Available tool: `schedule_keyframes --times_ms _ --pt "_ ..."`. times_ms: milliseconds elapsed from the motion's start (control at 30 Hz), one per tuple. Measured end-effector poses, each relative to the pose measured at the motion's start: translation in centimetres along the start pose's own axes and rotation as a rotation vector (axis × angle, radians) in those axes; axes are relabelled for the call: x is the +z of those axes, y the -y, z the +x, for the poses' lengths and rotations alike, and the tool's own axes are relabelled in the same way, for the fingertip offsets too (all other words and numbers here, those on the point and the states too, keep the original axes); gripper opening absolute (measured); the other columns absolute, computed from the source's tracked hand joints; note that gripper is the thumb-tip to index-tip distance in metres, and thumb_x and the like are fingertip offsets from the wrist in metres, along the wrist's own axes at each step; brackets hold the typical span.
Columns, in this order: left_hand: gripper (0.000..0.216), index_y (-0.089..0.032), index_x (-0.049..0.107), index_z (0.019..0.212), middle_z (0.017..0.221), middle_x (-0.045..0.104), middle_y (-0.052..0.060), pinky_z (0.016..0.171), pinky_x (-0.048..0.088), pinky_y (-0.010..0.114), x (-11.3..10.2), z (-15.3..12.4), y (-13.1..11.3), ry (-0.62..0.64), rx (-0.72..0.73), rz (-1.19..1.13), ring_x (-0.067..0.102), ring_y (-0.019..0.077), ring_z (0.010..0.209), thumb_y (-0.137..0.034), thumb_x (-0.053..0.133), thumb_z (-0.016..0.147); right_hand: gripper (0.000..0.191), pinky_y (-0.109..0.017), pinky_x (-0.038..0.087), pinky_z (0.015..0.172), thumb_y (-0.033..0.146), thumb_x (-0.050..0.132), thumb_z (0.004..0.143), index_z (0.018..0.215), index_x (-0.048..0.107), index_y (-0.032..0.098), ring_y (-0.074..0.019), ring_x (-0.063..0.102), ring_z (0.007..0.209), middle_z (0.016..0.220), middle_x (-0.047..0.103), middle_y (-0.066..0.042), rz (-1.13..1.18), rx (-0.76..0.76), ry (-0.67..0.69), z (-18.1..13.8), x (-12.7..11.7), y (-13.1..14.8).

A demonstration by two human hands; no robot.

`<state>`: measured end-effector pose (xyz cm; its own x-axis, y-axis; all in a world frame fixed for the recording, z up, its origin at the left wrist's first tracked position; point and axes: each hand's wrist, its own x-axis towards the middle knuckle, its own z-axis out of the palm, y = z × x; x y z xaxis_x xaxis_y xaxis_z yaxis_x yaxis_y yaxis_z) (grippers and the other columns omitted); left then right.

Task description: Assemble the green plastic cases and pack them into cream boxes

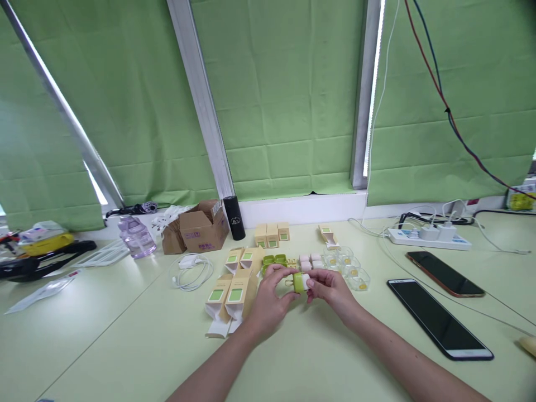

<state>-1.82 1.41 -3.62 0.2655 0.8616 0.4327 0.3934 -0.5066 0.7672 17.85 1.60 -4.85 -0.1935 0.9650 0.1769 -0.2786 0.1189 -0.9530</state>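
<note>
From my end I see one small case, green part against white part, held sideways right of the beige cartons, its loop facing them.

Head-worn view — looks forward and down over table. Left hand, right hand fairly close; blinds farther back.

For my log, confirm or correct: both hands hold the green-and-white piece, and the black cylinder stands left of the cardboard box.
Wrong side: the head view shows the black cylinder standing right of the cardboard box. The left hand and right hand do hold the green-and-white piece.
</note>
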Motion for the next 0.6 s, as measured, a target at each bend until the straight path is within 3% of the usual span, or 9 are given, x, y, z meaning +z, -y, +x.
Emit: schedule_keyframes --times_ms 233,400,600 --pt "0.046 -0.030 0.071 0.117 0.121 0.057 0.005 0.107 0.048 0.045 0.13 0.01 -0.01 -0.014 -0.004 0.001 0.058 0.0246 0.117 -0.007 0.074 0.077 0.050 -0.035 0.058 0.061 0.057 0.090 0.065 0.091 0.079 0.015 -0.0174 0.062 0.063 0.074 0.071 -0.005 0.021 0.007 -0.034 -0.14 0.29 0.01" --pt "0.043 -0.030 0.070 0.119 0.123 0.057 0.006 0.107 0.050 0.046 0.27 -0.13 0.04 -0.025 0.001 0.013 0.058 0.0247 0.118 -0.012 0.074 0.080 0.062 -0.037 0.060 0.064 0.056 0.088 0.070 0.119 0.075 0.020 -0.0172 0.064 0.063 0.074 0.068 0.000 0.017 -0.029 -0.042 -0.29 0.29 -0.08" --pt "0.044 -0.032 0.070 0.125 0.132 0.062 0.006 0.114 0.044 0.052 0.45 -0.15 -0.45 -0.075 0.079 0.106 0.047 0.0296 0.133 -0.018 0.075 0.084 0.059 -0.037 0.061 0.062 0.060 0.087 0.069 0.110 0.078 0.019 -0.0194 0.066 0.068 0.079 0.072 -0.004 0.004 -0.028 -0.068 -0.03 0.25 -0.21"
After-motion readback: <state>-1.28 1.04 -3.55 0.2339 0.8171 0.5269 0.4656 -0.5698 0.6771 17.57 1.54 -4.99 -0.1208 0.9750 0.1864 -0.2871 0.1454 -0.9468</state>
